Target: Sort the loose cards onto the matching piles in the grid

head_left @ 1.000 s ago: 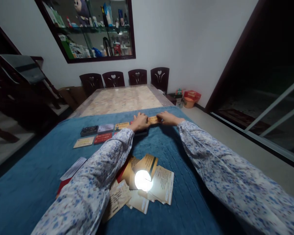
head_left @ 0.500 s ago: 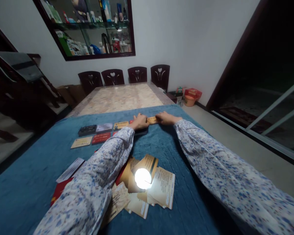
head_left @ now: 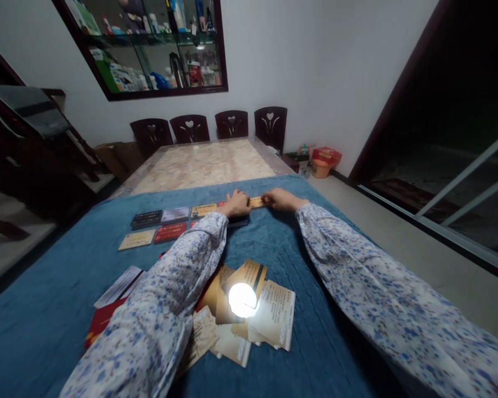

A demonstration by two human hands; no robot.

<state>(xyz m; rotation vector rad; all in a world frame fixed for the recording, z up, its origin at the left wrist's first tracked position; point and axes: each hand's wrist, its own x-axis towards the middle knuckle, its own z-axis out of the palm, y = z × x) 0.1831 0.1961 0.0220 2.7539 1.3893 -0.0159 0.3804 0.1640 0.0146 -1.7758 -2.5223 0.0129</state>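
2 hands (head_left: 237,204) (head_left: 283,199) touching 1 gold card (head_left: 256,203)

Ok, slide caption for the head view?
Left hand and right hand at either end of a yellow card, over a blue cloth.

The right hand (head_left: 284,199) sits slightly nearer the left hand (head_left: 235,204), so less of the orange card (head_left: 257,202) shows between their fingers. Left of the grip and nearer the wearer, the left sleeve (head_left: 149,309) uncovers more of a red card (head_left: 101,320).

left hand (head_left: 237,203) near right hand (head_left: 281,199)
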